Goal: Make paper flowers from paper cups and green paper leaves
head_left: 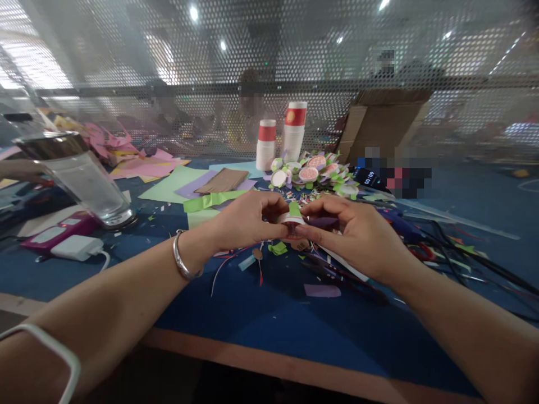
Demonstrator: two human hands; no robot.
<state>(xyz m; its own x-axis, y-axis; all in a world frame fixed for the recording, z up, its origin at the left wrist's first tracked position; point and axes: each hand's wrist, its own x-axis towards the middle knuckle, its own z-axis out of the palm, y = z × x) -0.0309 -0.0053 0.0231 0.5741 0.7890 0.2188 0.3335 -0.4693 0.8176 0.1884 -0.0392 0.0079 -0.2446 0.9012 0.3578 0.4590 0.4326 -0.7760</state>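
My left hand (248,221) and my right hand (349,233) meet over the middle of the blue table (269,325). Both are closed around a small cut-down paper cup piece (292,220) with a white rim, a red band and a green paper strip on top. Fingertips of both hands pinch its edges. A silver bangle (182,259) sits on my left wrist. Paper scraps (277,248) lie just under the hands.
A pile of finished paper-cup flowers (314,171) lies behind the hands, with two stacks of red-and-white cups (295,132) further back. A glass jar (80,179) and a white charger (78,247) stand left. Coloured paper sheets (168,185), cables (455,252), a cardboard box (387,123) and a perforated screen (269,67) surround.
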